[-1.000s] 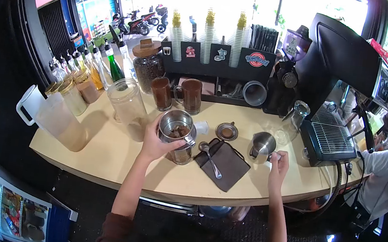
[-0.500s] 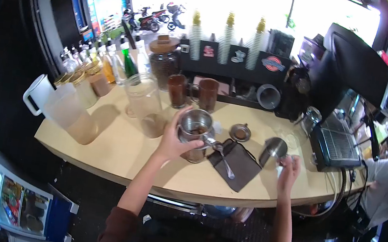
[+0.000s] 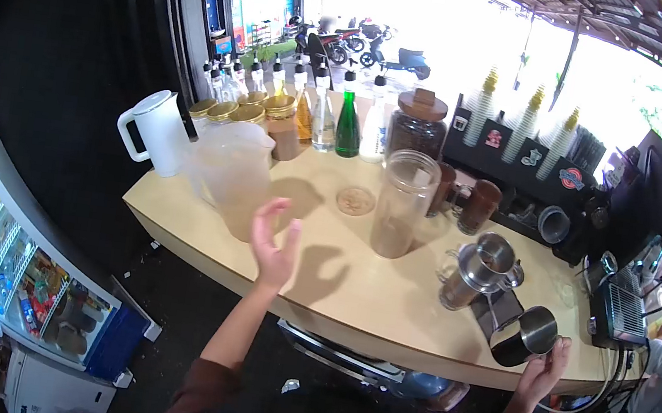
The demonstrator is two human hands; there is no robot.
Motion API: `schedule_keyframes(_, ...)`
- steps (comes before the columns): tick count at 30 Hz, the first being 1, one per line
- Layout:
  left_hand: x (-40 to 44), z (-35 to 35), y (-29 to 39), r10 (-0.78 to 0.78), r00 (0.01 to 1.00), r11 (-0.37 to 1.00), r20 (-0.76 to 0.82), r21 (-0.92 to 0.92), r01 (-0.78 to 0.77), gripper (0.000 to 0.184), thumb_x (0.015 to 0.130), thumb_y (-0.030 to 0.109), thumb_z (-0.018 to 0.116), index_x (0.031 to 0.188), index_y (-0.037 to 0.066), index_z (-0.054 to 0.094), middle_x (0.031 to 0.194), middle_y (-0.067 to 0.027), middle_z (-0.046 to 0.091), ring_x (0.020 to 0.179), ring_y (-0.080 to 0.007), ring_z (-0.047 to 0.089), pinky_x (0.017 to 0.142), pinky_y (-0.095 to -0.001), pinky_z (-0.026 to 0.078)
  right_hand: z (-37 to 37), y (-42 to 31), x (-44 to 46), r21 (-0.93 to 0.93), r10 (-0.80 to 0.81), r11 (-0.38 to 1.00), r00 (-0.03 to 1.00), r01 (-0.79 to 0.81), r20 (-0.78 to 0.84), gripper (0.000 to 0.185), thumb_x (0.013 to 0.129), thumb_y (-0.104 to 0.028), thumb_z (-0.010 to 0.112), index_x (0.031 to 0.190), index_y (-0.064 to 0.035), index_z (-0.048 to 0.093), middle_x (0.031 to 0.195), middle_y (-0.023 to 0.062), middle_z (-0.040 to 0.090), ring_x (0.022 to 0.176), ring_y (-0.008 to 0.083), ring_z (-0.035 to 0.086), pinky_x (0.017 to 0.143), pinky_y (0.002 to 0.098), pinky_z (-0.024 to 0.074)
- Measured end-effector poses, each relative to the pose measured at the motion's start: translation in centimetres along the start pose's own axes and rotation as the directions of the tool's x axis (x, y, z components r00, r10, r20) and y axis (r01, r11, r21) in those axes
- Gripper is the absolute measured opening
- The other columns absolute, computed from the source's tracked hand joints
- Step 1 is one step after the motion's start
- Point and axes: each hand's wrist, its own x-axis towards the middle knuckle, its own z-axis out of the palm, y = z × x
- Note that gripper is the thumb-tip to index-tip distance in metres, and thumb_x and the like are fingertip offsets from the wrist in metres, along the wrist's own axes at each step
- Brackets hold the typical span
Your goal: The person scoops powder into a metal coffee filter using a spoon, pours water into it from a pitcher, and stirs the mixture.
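My right hand (image 3: 545, 368) grips a steel milk pitcher (image 3: 527, 337) by its handle, tilted over the counter's front edge. My left hand (image 3: 274, 245) is in the air with fingers apart, holding nothing, close to a frosted plastic jug (image 3: 238, 182). Left of that jug is a white lidded jug (image 3: 161, 130). A metal drip coffee filter (image 3: 484, 264) sits on a glass mug (image 3: 458, 292), behind the milk pitcher. A dark cloth (image 3: 493, 311) lies partly hidden beside them. Mid-counter stands a tall clear jar (image 3: 403, 216), and a round clear lid (image 3: 355, 201) lies flat nearby.
Pump bottles (image 3: 348, 121) and gold-lidded jars (image 3: 281, 125) line the back left. Brown mugs (image 3: 479, 205), a wooden-lidded jar (image 3: 418, 126) and stacked cups (image 3: 523, 127) stand behind. An espresso machine (image 3: 627, 308) is at right, a glass-door fridge (image 3: 21, 274) at lower left.
The view has turned left. My left hand has let go of the drip filter and moved left toward the frosted jug, opening. My right hand still holds the milk pitcher, now nearer the front edge.
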Motion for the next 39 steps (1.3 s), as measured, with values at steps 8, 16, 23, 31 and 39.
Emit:
schedule_keyframes(8,5.5,-10.7,-4.8,-0.21,0.939,0.978,-0.273,-0.038,0.207,0.048,0.1,0.027,0.042,0.139,-0.001,0.035,0.145,-0.0152,0.032,0.138,-0.0252,0.025,0.113,-0.0363,0.019,13.3,5.6,-5.3,-0.064,0.171,0.984,0.982,-0.167,0.081,0.011,0.091,-0.009,0.057,0.085,-0.0078,0.048,0.078,-0.002,0.047,0.071,0.0067,0.047,0.068,0.0225,0.0419)
schedule_keyframes(16,14.4,-12.6,-6.6,-0.467,0.88,0.724,0.084,-0.536,0.435,0.064,0.1,0.049,0.028,0.138,-0.001,0.038,0.138,-0.0155,0.045,0.132,-0.0264,0.038,0.113,-0.0375,0.023,22.6,15.0,-7.8,0.155,0.364,0.899,0.896,-0.409,0.252,0.012,0.088,-0.004,0.061,0.084,-0.0073,0.05,0.068,0.0027,0.053,0.061,0.0133,0.052,0.061,0.0301,0.0428)
schedule_keyframes(23,16.4,-11.9,-7.8,-0.559,0.809,0.701,0.184,-0.416,0.579,0.064,0.098,0.049,0.027,0.134,0.0,0.047,0.135,-0.0095,0.052,0.129,-0.0221,0.042,0.113,-0.0362,0.024,23.9,19.2,-8.1,0.197,0.411,0.868,0.883,-0.455,0.229,0.018,0.087,0.001,0.061,0.08,-0.0095,0.048,0.066,0.0,0.051,0.06,0.0073,0.045,0.061,0.0257,0.0426)
schedule_keyframes(31,16.4,-8.2,-5.6,-0.47,0.801,0.742,0.37,-0.326,0.586,0.056,0.097,0.041,0.033,0.128,-0.001,0.053,0.13,-0.0102,0.056,0.124,-0.0206,0.047,0.11,-0.0357,0.028,21.9,20.7,-7.7,0.174,0.372,0.899,0.91,-0.402,0.181,0.019,0.088,-0.001,0.061,0.08,-0.01,0.047,0.069,0.0013,0.056,0.063,0.0089,0.05,0.06,0.025,0.0413)
schedule_keyframes(39,15.4,-4.9,-3.5,-0.328,0.812,0.856,0.482,-0.212,0.472,0.052,0.099,0.035,0.032,0.124,-0.004,0.055,0.127,-0.0121,0.058,0.124,-0.0233,0.048,0.109,-0.0365,0.03,20.1,21.4,-7.5,0.093,0.378,0.914,0.912,-0.395,0.158,0.016,0.09,-0.005,0.06,0.081,-0.0088,0.047,0.07,0.0026,0.056,0.065,0.0135,0.057,0.066,0.0268,0.044)
